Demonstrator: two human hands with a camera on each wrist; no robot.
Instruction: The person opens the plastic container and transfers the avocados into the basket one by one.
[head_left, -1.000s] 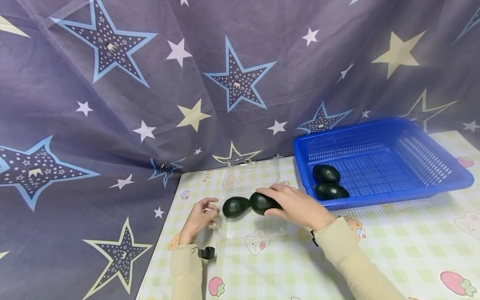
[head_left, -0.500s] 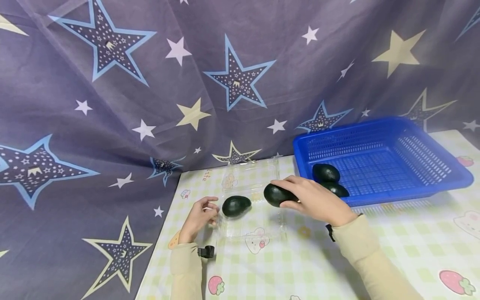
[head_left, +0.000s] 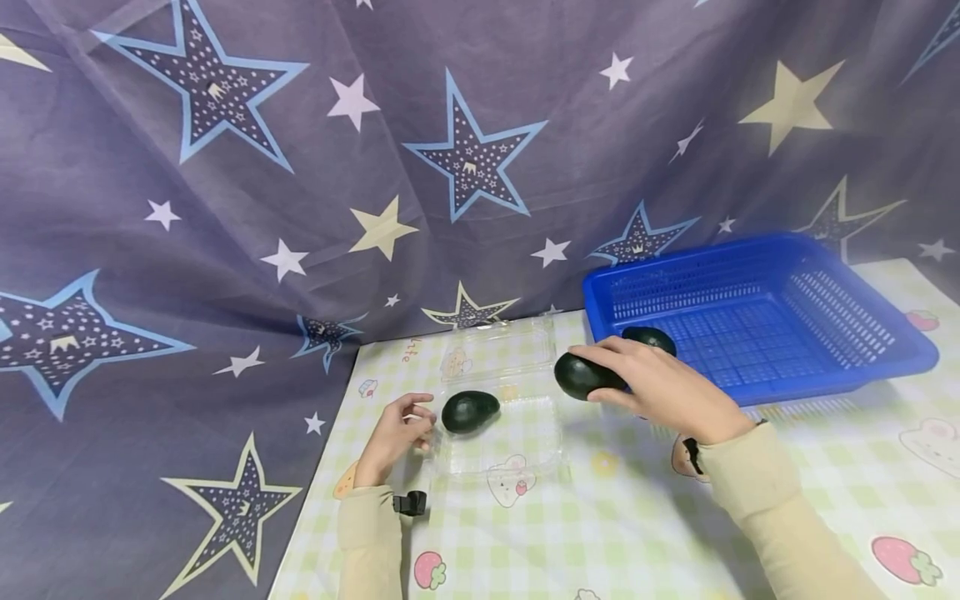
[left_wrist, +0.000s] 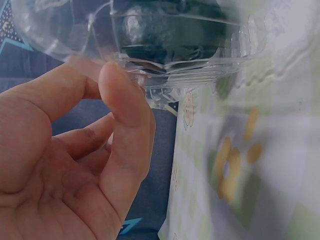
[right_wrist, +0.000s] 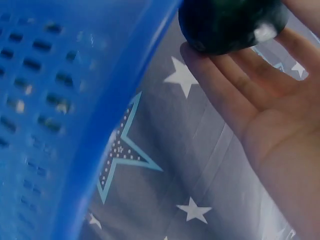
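In the head view my right hand [head_left: 663, 387] grips a dark green avocado [head_left: 587, 377] by its right end, at the near left corner of the blue basket [head_left: 847, 385]. The right wrist view shows this avocado [right_wrist: 232, 22] held between fingers and thumb beside the basket wall [right_wrist: 95, 105]. A second avocado [head_left: 470, 412] lies in the left part of a clear plastic clamshell container [head_left: 525, 450] with its lid folded back. My left hand [head_left: 397, 437] pinches the container's left rim; the left wrist view has the thumb [left_wrist: 120, 95] at that rim [left_wrist: 185, 75].
Inside the basket another avocado [head_left: 648, 338] shows, partly hidden behind my right hand. The checked tablecloth [head_left: 750, 492] with printed strawberries covers the table. A starry curtain [head_left: 330, 150] hangs along its back and left edges.
My right hand has lifted one avocado out of the container and carried it right to the basket's edge. The other avocado and my left hand have stayed in place.
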